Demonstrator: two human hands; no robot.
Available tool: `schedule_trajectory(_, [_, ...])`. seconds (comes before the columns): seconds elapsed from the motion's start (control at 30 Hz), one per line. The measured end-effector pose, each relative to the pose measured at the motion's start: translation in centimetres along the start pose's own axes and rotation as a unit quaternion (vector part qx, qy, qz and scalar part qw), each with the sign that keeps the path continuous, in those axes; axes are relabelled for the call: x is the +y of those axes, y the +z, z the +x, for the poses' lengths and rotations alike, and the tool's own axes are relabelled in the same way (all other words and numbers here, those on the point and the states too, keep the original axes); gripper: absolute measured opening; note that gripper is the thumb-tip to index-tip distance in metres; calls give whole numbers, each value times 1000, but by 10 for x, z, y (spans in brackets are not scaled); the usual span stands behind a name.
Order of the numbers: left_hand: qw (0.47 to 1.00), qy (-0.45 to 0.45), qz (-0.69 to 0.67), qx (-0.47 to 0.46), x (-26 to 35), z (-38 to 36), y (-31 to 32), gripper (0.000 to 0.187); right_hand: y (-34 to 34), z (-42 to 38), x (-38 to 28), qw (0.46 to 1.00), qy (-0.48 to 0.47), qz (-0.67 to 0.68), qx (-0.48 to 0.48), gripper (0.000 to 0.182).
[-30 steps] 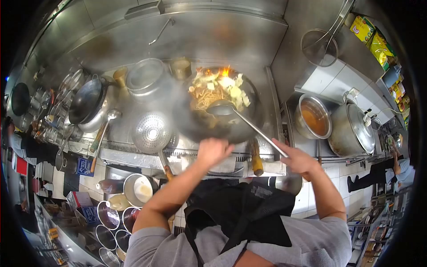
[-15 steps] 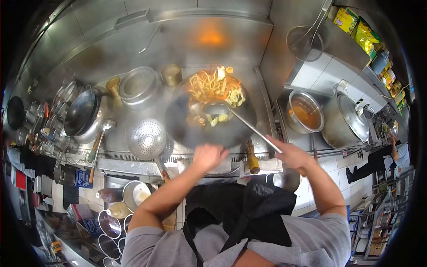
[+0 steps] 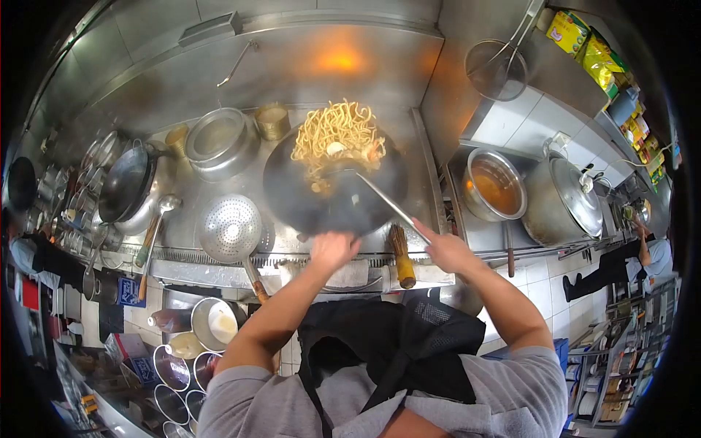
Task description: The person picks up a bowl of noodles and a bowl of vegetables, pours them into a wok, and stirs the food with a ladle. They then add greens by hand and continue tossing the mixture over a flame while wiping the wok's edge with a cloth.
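Note:
In the head view a dark wok (image 3: 292, 193) sits on the range, with steam blurring its inside. My left hand (image 3: 336, 250) is closed at the wok's near edge; its fingertips and the exact grip are hidden. My right hand (image 3: 447, 252) is wrapped around the long metal handle of a ladle (image 3: 391, 203), whose bowl is in the wok under the food. A mass of thick yellow noodles (image 3: 336, 130) is bunched at the wok's far side, some rising above the rim. Between my hands lies a bamboo brush (image 3: 402, 259) with a yellow handle.
A perforated strainer (image 3: 231, 228) lies left of the wok, near a lidded steel pot (image 3: 221, 144). On the right stand a pot of orange-brown liquid (image 3: 496, 186) and a large lidded stockpot (image 3: 562, 201). A co-worker (image 3: 621, 266) is at far right, another person (image 3: 45, 255) at far left.
The noodles have shifted from a spread, mixed heap with pale green pieces to a raised bunch at the wok's far side. The ladle is lower among them. Both hands keep their holds.

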State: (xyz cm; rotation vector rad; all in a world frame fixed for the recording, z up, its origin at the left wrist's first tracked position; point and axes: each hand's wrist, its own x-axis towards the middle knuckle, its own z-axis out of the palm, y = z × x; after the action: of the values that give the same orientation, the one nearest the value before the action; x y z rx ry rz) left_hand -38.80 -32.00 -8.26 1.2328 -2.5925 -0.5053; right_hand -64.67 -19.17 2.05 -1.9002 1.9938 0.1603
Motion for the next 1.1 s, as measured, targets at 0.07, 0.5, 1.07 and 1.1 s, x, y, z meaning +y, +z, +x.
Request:
schedule_trajectory(0.07, [999, -14, -17, 49, -16, 42, 3, 25, -9, -27, 6, 1000, -16, 26, -2, 79])
schedule_trajectory(0.5, [957, -17, -257, 131, -2, -102, -15, 32, 26, 121, 87, 990, 20, 80, 114, 86])
schedule_trajectory(1.07, [999, -34, 4, -21, -35, 76, 30, 17, 15, 41, 16, 984, -54, 162, -50, 82])
schedule_trajectory(1.1, [999, -27, 3, -25, -33, 71, 37, 17, 19, 45, 20, 989, -70, 122, -50, 83])
